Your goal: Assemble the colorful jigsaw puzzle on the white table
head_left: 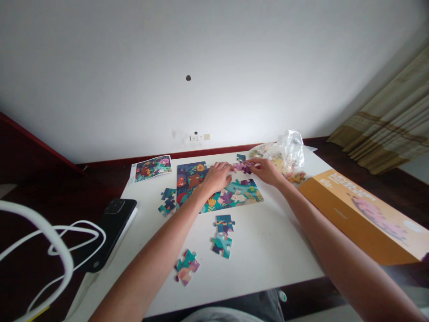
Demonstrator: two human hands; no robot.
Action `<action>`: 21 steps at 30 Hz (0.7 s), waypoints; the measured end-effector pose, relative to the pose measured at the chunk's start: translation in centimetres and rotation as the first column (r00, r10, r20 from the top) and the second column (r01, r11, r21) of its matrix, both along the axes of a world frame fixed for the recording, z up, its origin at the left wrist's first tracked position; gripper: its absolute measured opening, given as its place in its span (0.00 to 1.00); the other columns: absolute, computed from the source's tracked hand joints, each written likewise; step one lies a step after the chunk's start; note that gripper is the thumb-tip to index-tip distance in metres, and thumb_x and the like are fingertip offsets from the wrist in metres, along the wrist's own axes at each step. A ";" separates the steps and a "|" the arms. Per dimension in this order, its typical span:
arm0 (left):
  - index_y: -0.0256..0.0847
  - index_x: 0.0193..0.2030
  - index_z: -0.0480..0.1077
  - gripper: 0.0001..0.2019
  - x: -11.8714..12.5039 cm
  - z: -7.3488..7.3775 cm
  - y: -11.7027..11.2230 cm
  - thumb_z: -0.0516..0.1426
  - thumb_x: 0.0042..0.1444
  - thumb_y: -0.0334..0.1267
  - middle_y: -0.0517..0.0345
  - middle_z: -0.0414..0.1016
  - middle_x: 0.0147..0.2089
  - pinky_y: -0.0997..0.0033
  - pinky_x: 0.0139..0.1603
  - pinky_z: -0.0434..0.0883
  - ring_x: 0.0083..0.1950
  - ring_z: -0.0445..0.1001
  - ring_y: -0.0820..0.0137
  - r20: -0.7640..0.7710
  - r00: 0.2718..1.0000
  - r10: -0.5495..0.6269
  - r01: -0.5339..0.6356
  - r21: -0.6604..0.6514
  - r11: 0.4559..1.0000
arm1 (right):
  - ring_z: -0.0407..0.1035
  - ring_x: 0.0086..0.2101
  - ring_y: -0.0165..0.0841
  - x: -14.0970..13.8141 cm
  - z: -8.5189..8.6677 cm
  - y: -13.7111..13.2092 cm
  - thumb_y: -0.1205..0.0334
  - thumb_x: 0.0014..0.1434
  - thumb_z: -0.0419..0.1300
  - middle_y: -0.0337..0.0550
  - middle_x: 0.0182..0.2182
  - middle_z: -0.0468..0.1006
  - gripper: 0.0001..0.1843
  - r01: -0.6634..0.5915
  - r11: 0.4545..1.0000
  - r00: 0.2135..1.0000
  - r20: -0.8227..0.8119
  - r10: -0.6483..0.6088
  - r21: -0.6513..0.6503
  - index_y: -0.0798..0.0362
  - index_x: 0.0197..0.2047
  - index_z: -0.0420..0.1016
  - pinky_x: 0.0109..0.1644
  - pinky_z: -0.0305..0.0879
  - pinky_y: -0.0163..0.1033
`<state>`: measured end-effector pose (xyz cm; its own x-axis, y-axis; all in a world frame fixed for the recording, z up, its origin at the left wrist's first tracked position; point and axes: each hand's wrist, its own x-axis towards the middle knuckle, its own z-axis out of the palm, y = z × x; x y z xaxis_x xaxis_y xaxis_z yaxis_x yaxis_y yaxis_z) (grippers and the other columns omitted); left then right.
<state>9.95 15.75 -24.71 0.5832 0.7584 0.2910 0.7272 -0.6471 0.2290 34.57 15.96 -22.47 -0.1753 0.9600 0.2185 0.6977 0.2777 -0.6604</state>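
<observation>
A partly joined jigsaw puzzle [234,197] with rabbits, flowers and dark blue foliage lies on the white table, a gap at its upper right. My left hand [217,176] rests on its upper middle, fingers stretched over the joined part and hiding some of it. At the gap, my right hand [266,171] pinches the edge of a pink-and-purple puzzle piece [246,168]. The tips of my left fingers come near its left end. One dark teal loose piece [240,158] sits just behind the gap.
Loose pieces lie left of the puzzle [168,201] and in front of it [223,243], [187,267]. A picture card [153,168] is at back left, a phone [115,228] at the left edge, a plastic bag of pieces [281,154] at back right, an orange box [355,223] right.
</observation>
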 end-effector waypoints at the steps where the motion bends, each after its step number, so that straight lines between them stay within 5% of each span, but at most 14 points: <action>1: 0.41 0.60 0.71 0.15 0.0 0.1 -0.1 0.54 0.68 0.34 0.51 0.72 0.64 0.55 0.67 0.66 0.64 0.67 0.56 0.002 1.000 -0.001 0.001 0.000 1.000 | 0.80 0.35 0.38 0.0 -0.1 0.0 0.59 0.61 0.62 0.46 0.41 0.86 0.19 0.009 1.000 1.000 -0.004 -0.009 0.008 0.52 0.54 0.83 0.42 0.74 0.40; 5: 0.40 0.59 0.71 0.15 0.1 0.3 -0.2 0.54 0.68 0.34 0.50 0.72 0.63 0.55 0.66 0.67 0.64 0.67 0.56 -0.008 1.000 0.009 -0.009 0.001 1.000 | 0.80 0.34 0.35 -0.2 -0.7 0.1 0.62 0.62 0.61 0.44 0.41 0.86 0.25 0.049 0.999 0.998 -0.031 -0.049 0.008 0.51 0.62 0.77 0.42 0.74 0.38; 12: 0.39 0.61 0.69 0.16 0.1 -0.1 0.0 0.54 0.68 0.35 0.50 0.72 0.64 0.55 0.67 0.66 0.64 0.67 0.56 -0.009 1.000 0.017 -0.017 0.014 1.000 | 0.79 0.33 0.34 -0.5 -1.1 -0.2 0.63 0.61 0.62 0.41 0.36 0.87 0.15 0.030 0.999 0.992 0.119 -0.033 0.024 0.50 0.50 0.84 0.43 0.72 0.36; 21: 0.40 0.63 0.68 0.18 0.1 -0.5 0.3 0.54 0.67 0.35 0.50 0.71 0.66 0.55 0.68 0.66 0.66 0.67 0.56 -0.008 1.000 0.014 -0.014 0.006 1.000 | 0.78 0.34 0.35 -0.8 0.0 -0.7 0.64 0.62 0.62 0.43 0.36 0.87 0.13 0.025 0.999 0.974 0.224 -0.030 0.026 0.49 0.48 0.86 0.44 0.70 0.37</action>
<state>10.01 16.04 -25.21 0.5750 0.7648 0.2905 0.7380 -0.6381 0.2192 33.72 15.22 -22.50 -0.1963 0.9603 0.1982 0.8350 0.2697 -0.4796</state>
